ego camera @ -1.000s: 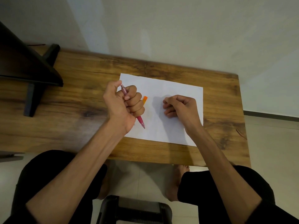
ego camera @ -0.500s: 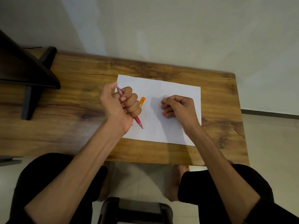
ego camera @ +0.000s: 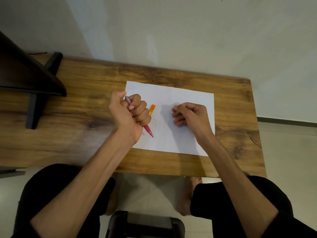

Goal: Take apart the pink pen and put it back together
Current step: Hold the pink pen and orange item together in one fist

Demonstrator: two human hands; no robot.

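Wooden table (ego camera: 171,162) is sitting against a pale wall, with a dark stand (ego camera: 32,86) taking its far-left end. White paper sheet (ego camera: 173,100) is lying toward the right half of the table, its near edge running close to the table's near edge, its right edge near the table's right edge.

Left hand (ego camera: 127,115) is making a full fist around the pink pen (ego camera: 148,131), over the sheet's left edge. Pen is tilting: clicker end sticking out by the thumb, tip pointing down-right, just above or on the paper — cannot tell if touching. Right hand (ego camera: 190,115) is resting on the sheet's right part, fingers curled under, nothing visible in it.

Small orange piece (ego camera: 152,109) is lying on the paper just beside the left hand's knuckles, between the two hands.

Versus half a second ago: both hands are holding the same pose, same grip; only the view is shifting slightly.

Open room: bare wood at the table's left-middle and far edge, and bare paper between the hands.
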